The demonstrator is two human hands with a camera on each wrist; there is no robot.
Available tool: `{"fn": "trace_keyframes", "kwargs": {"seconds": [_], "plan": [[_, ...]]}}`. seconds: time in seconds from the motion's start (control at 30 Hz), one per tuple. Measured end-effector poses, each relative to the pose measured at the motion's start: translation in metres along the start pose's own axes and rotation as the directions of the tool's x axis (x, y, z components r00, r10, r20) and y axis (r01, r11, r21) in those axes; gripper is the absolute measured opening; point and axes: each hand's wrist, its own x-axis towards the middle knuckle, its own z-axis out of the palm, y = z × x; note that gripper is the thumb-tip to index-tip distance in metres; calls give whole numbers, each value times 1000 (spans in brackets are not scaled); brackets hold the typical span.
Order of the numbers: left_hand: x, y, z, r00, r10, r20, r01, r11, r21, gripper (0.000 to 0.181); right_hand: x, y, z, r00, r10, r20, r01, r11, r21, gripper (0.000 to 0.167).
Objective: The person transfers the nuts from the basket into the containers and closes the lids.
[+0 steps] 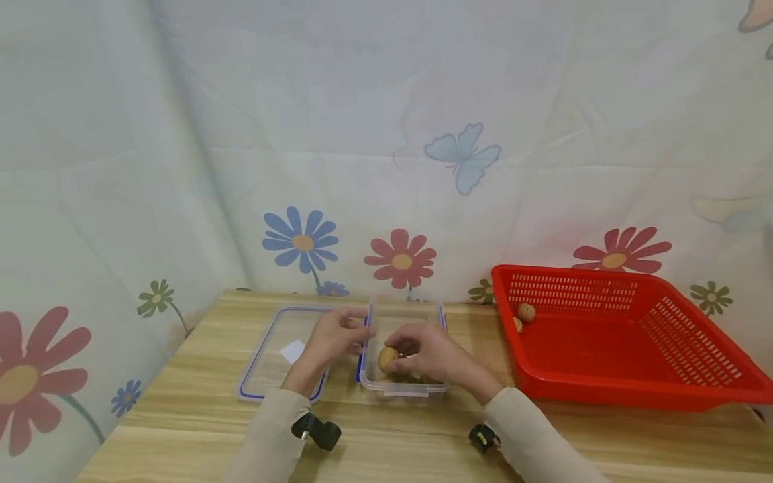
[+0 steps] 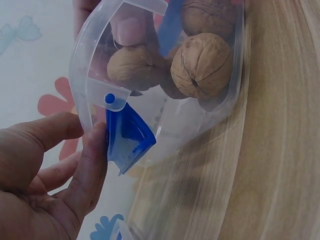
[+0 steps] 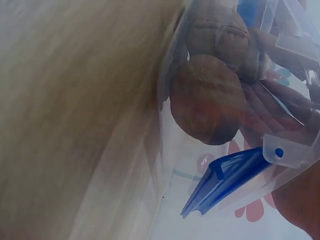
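A clear plastic box [image 1: 403, 389] with blue side latches stands on the table. My left hand [image 1: 335, 333] pinches its left rim between thumb and fingers, beside a hanging blue latch [image 2: 125, 137]. Inside the box, my right hand [image 1: 431, 352] holds a walnut [image 1: 387, 359] by its fingertips, low over the contents. Several other walnuts [image 2: 202, 65] lie at the bottom, at the near end, seen through the wall in both wrist views. The right fingers show only dimly through the plastic in the right wrist view.
A clear lid with a blue seal [image 1: 256, 355] lies flat left of the box. To the right stands a red plastic basket [image 1: 604, 389] with walnuts [image 1: 526, 312] at its left side. A flowered curtain [image 1: 362, 168] hangs behind the wooden table [image 1: 386, 443].
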Motion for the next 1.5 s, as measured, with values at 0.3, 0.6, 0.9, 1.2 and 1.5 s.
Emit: {"fn": "trace_keyframes", "kwargs": {"seconds": [0.3, 0.6, 0.9, 1.2, 1.5], "plan": [[-1, 1, 0, 1000, 3, -5, -3, 1000, -14, 43, 1, 0, 3, 1000, -3, 7, 4, 998, -67, 33], [1, 0, -1, 1000, -1, 2, 2, 1000, -11, 43, 0, -1, 3, 999, -38, 38, 41, 995, -86, 32], [1, 1, -1, 1000, 4, 4, -4, 1000, -15, 43, -2, -4, 2, 1000, -9, 1, 9, 1000, -5, 31], [1, 0, 0, 1000, -4, -1, 4, 1000, -5, 43, -9, -14, -13, 999, 31, -33, -30, 999, 42, 31], [1, 0, 0, 1000, 2, 3, -1, 1000, -22, 43, -19, -41, -48, 995, -56, -77, 57, 998, 11, 36]]}}
